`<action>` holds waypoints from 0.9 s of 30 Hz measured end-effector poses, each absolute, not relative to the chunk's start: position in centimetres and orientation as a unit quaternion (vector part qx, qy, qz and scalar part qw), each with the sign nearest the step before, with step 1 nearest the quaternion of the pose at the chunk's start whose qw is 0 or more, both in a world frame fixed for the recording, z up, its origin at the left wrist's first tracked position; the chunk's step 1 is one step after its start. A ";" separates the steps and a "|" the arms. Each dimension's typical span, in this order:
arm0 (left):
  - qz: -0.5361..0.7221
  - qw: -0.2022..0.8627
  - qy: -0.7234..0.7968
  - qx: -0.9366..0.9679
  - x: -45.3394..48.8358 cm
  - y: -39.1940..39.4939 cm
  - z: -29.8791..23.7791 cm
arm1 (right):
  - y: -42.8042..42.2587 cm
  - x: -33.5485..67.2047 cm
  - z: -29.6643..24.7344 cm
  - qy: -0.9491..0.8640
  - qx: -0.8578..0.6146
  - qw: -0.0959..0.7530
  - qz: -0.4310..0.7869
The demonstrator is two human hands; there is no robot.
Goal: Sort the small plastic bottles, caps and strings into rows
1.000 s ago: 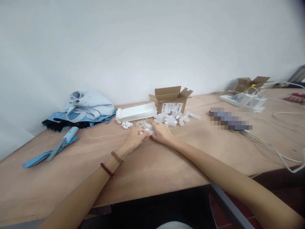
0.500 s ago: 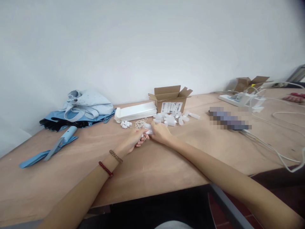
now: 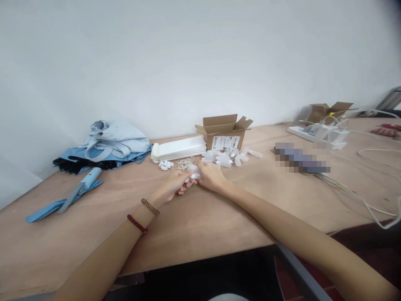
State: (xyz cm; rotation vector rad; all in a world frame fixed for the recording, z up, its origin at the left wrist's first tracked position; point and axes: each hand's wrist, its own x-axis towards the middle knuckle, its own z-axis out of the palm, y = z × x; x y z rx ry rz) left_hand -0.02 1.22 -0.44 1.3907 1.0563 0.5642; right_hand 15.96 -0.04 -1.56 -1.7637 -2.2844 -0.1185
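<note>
Both my hands meet near the middle of the wooden table (image 3: 203,221). My left hand (image 3: 173,184), with two bracelets on its wrist, is closed around a small white plastic piece (image 3: 194,174). My right hand (image 3: 211,175) pinches the same piece from the other side. Just beyond them lie a heap of small white plastic bottles (image 3: 227,156), a tangle of rubber bands (image 3: 184,163) and a few white caps (image 3: 166,164).
An open cardboard box (image 3: 224,130) and a stack of white bags (image 3: 178,148) stand behind the heap. A folded blue umbrella (image 3: 105,144) and its sleeve (image 3: 62,200) lie at left. A power strip with cables (image 3: 319,133) and another box (image 3: 328,109) are at right.
My hands have stayed together on the white piece, with only small finger shifts. The view has dipped slightly.
</note>
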 end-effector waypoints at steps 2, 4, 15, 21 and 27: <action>0.247 0.613 0.439 0.608 -0.1 1.2 -0.3 | 0.0 16.0 -1.5 -0.784 -0.608 0.123 -0.039; 0.247 0.621 0.430 0.607 -0.2 1.2 -0.3 | 0.0 16.0 -1.5 -0.783 -0.609 0.123 -0.039; 0.304 0.630 0.488 0.522 -0.1 1.6 -0.2 | 0.1 16.1 -1.6 -0.774 -0.620 0.127 -0.032; 0.291 0.753 0.411 0.423 -1.0 2.0 0.9 | 0.2 16.4 -1.6 -0.764 -0.632 0.131 -0.010; 0.292 0.779 0.360 0.423 -0.8 1.7 1.1 | 0.2 16.6 -1.6 -0.760 -0.636 0.133 -0.002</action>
